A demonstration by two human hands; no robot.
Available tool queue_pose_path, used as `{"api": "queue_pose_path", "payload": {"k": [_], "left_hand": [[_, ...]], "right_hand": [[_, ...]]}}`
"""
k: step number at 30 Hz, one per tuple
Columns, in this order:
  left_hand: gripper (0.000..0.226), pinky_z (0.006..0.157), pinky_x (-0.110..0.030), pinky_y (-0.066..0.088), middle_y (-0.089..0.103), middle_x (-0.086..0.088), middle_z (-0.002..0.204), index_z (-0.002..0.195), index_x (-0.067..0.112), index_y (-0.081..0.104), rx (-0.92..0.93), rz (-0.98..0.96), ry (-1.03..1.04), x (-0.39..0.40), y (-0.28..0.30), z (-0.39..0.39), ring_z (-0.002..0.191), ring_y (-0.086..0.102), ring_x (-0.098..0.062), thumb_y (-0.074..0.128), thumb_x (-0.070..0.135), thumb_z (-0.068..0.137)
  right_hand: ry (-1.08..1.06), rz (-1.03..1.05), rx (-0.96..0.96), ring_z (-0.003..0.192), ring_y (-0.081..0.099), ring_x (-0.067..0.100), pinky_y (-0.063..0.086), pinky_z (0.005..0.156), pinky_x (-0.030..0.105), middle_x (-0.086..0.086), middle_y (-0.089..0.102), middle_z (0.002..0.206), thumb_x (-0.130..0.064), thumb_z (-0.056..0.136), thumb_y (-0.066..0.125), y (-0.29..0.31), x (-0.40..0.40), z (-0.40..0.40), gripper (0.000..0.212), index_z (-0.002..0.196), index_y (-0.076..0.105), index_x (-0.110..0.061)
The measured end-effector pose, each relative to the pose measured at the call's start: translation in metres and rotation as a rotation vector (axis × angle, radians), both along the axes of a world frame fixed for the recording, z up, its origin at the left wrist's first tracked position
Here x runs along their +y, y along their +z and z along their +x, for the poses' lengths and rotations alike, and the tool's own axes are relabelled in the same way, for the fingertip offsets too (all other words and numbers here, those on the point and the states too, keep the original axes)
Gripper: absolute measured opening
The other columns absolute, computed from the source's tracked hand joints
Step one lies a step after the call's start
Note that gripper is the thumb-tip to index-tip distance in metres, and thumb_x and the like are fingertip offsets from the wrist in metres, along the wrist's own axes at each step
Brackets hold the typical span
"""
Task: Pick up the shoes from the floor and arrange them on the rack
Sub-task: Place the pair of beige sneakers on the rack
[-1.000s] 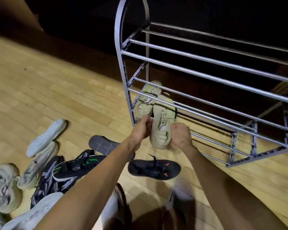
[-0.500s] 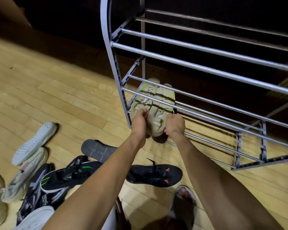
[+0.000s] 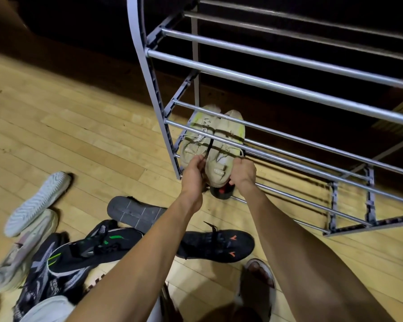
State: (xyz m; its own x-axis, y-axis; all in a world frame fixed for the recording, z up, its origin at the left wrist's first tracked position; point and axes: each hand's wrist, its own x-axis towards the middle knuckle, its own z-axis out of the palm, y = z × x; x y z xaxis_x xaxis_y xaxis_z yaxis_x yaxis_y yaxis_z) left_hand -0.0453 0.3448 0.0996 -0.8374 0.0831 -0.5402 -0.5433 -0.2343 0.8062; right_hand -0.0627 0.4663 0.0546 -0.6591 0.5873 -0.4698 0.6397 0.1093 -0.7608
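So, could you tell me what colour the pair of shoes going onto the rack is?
Beige shoes, yellow-green accents; head view.

Pale wooden plank floor (image 3: 84,126), dark wall (image 3: 79,31) behind — dim, featureless

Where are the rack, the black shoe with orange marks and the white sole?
rack (image 3: 277,83), head view, on a front rail of an upper shelf.
black shoe (image 3: 215,246), head view, on its laced top.
white sole (image 3: 36,204), head view, on its tread.

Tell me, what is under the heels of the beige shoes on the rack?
Under the heels of the beige shoes, a dark rounded thing with red shows at the bottom rail. The hands hide most of it, so I cannot name it.
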Motion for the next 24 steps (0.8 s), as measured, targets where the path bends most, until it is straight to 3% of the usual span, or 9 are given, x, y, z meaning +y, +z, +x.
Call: {"api": "queue_pose_path", "payload": {"k": [4,7,11,13,17,21,24], "left_hand": [[0.029,0.076,-0.027,0.049,0.073,0.013,0.079,0.086,0.023,0.067,0.0,-0.014,0.006,0.005,-0.004,0.0,0.083,0.064,-0.006,0.043,0.032,0.1],[0.023,0.082,-0.03,0.047,0.072,0.008,0.089,0.092,0.021,0.07,-0.004,-0.049,-0.008,0.009,-0.004,-0.002,0.086,0.064,-0.009,0.05,0.032,0.095],[0.025,0.071,-0.024,0.048,0.073,0.013,0.084,0.102,0.019,0.07,0.0,-0.065,-0.026,0.008,-0.008,-0.008,0.07,0.068,0.003,0.05,0.032,0.096],[0.027,0.064,-0.018,0.05,0.074,0.012,0.092,0.11,0.018,0.069,-0.002,-0.044,-0.051,0.009,-0.004,-0.01,0.073,0.068,0.005,0.049,0.031,0.097],[0.026,0.057,-0.009,0.05,0.076,0.009,0.097,0.107,0.019,0.071,0.018,-0.039,-0.081,0.013,-0.001,-0.014,0.081,0.07,0.003,0.05,0.031,0.097],[0.031,0.076,-0.019,0.051,0.075,0.002,0.105,0.109,0.016,0.071,0.019,-0.042,-0.068,0.013,-0.008,-0.018,0.1,0.069,-0.01,0.049,0.034,0.097],[0.035,0.093,-0.03,0.051,0.073,-0.001,0.111,0.114,0.015,0.07,0.04,-0.067,-0.064,0.012,-0.013,-0.018,0.109,0.066,-0.016,0.051,0.036,0.095]], "right_hand": [[-0.082,-0.043,0.011,0.08,0.067,0.033,0.054,0.068,0.036,0.022,0.069,0.093,-0.027,0.099,0.044,-0.004,0.002,-0.004,0.032,0.099,0.063,-0.002],[-0.103,-0.046,0.062,0.087,0.068,0.036,0.059,0.078,0.041,0.02,0.069,0.096,-0.026,0.1,0.045,-0.004,0.006,-0.008,0.025,0.102,0.064,-0.01],[-0.089,-0.069,0.1,0.064,0.062,0.027,0.055,0.055,0.034,0.014,0.067,0.086,-0.029,0.102,0.044,-0.01,0.012,-0.01,0.024,0.099,0.064,-0.017],[-0.092,-0.079,0.101,0.053,0.056,0.022,0.047,0.044,0.028,0.008,0.063,0.077,-0.031,0.102,0.043,-0.01,0.015,-0.013,0.022,0.102,0.063,-0.021],[-0.09,-0.207,0.075,0.056,0.052,0.016,0.045,0.05,0.03,0.005,0.055,0.075,-0.022,0.1,0.044,-0.011,0.019,-0.017,0.014,0.095,0.056,-0.016],[-0.044,-0.156,0.086,0.069,0.059,0.021,0.051,0.059,0.03,0.008,0.067,0.094,-0.031,0.092,0.05,-0.016,0.013,-0.016,0.023,0.106,0.064,-0.02],[0.006,-0.162,0.082,0.058,0.052,0.018,0.043,0.048,0.026,0.008,0.059,0.077,-0.023,0.095,0.051,-0.013,0.016,-0.014,0.009,0.091,0.058,-0.021]]}}
